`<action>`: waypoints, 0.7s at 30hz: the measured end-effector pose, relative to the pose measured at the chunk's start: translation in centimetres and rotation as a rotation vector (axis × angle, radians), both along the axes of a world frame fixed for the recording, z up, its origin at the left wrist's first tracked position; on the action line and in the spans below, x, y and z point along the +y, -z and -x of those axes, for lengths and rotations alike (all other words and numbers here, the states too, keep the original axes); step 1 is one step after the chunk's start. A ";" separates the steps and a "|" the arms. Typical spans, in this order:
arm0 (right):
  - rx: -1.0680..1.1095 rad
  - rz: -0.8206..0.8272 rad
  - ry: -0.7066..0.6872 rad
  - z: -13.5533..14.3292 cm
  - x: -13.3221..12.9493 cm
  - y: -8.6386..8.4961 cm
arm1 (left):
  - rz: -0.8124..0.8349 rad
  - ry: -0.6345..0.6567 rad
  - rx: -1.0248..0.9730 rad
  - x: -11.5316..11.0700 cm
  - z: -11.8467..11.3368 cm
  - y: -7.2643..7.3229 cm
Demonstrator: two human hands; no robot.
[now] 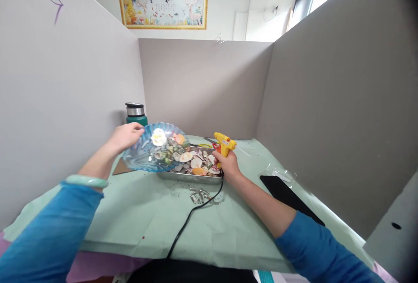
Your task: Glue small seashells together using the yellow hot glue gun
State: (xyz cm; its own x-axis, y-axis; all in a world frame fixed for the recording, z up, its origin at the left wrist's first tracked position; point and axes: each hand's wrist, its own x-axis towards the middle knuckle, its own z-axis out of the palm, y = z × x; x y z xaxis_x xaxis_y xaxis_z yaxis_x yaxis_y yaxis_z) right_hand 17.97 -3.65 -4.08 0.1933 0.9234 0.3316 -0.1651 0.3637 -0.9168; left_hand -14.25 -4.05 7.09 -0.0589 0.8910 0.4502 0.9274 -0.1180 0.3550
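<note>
My left hand pinches the left rim of a clear blue scalloped plate, held tilted above the table. Shells and a white flower-like piece sit on the plate. In my right hand is a yellow glue gun, its black cord running down to the table's front edge. Between the hands lies a metal tray full of shells, its left part covered by the plate.
Small metal clips lie before the tray. Scissors are behind it. A green bottle stands back left, beside brown cardboard. At right are a black flat piece and a clear plastic bag. Grey partitions surround the table.
</note>
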 end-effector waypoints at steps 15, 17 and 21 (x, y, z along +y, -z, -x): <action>0.047 -0.005 0.000 -0.2 0.0 0.0 | -0.485 0.033 0.578 1.2 -8.1 -0.6; 0.064 -0.018 0.001 -0.2 0.0 -0.1 | -0.482 -0.106 0.426 1.7 -7.4 -1.1; 0.065 -0.065 0.023 0.0 -0.3 -0.3 | -0.318 -0.234 0.126 3.1 -5.7 -1.3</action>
